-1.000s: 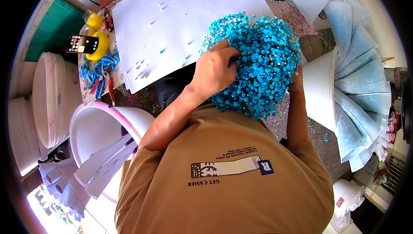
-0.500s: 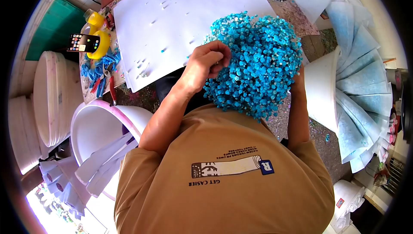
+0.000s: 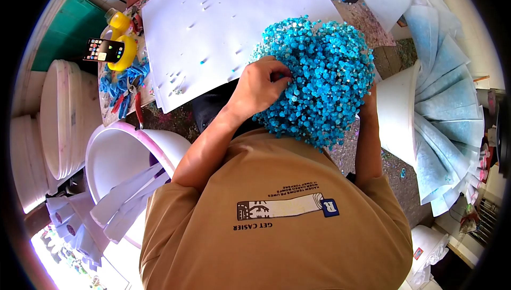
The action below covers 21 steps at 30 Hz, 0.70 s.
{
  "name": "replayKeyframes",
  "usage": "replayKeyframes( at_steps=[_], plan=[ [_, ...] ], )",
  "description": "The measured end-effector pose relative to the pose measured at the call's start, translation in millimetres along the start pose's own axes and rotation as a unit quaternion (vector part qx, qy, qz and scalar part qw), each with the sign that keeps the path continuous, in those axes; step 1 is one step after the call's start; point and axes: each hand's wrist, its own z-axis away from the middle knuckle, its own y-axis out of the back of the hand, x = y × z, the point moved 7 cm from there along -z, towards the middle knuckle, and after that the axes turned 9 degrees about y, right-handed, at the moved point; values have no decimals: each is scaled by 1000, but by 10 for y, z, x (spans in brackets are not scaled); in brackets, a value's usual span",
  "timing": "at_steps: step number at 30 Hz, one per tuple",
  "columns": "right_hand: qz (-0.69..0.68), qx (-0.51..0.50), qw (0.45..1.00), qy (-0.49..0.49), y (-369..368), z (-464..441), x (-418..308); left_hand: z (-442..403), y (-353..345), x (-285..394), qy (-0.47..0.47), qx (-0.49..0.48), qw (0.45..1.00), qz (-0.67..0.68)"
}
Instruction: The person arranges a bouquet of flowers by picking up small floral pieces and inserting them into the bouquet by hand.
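Note:
A large round bunch of blue-dyed baby's breath [image 3: 324,82] is held in front of my chest, its blossoms facing up. My left hand [image 3: 262,86] is at the left side of the bunch, thumb and fingers pinched together among the outer blossoms. My right hand [image 3: 369,97] is mostly hidden behind the right side of the bunch and appears wrapped round it from below; the stems are out of sight. Beyond the flowers lies a white paper sheet [image 3: 213,29] on the worktable, with small loose blossoms scattered over it.
On the table's left are a phone [image 3: 104,50], yellow tape rolls [image 3: 126,55], blue ties [image 3: 120,85] and red-handled pliers [image 3: 138,110]. A white bucket [image 3: 128,141] with wrapped bundles stands at left. At right, another bucket [image 3: 396,111] holds pale blue wrapped bundles [image 3: 450,103].
My left hand has shifted slightly right and down, its fingertips now closer in among the blossoms. The bunch and my right hand stay nearly where they were.

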Motion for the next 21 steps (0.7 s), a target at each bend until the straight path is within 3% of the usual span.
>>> replayKeyframes(
  at_steps=[4, 6, 9, 10, 15, 17, 18, 19, 21],
  plan=[
    [-15, -5, 1000, 15, -34, 8, -61, 20, 5, -1, -9, 0, 1000, 19],
    [12, -3, 1000, 4, 1, 11, -42, 13, 9, -104, 34, -45, 977, 207],
    [26, -11, 999, 28, 9, 3, -55, 71, 68, -196, 126, -96, 841, 517],
    [9, -3, 1000, 24, -5, 11, -55, 76, 95, -186, 107, -112, 832, 533],
    [-49, 6, 999, -20, 76, 11, 103, 236, 106, -367, 136, -103, 851, 496],
    [-87, 27, 995, -32, 145, 18, 195, 301, 92, -484, 203, -72, 921, 325],
    [-94, 35, 994, -37, 145, 20, 199, 295, 145, -482, 148, -33, 963, 221],
    [-101, 42, 993, -41, 146, 22, 203, 314, 122, -523, 148, -30, 963, 224],
    [-84, 30, 995, -39, 131, 24, 167, 348, 184, -460, 83, 56, 993, 57]
  ],
)
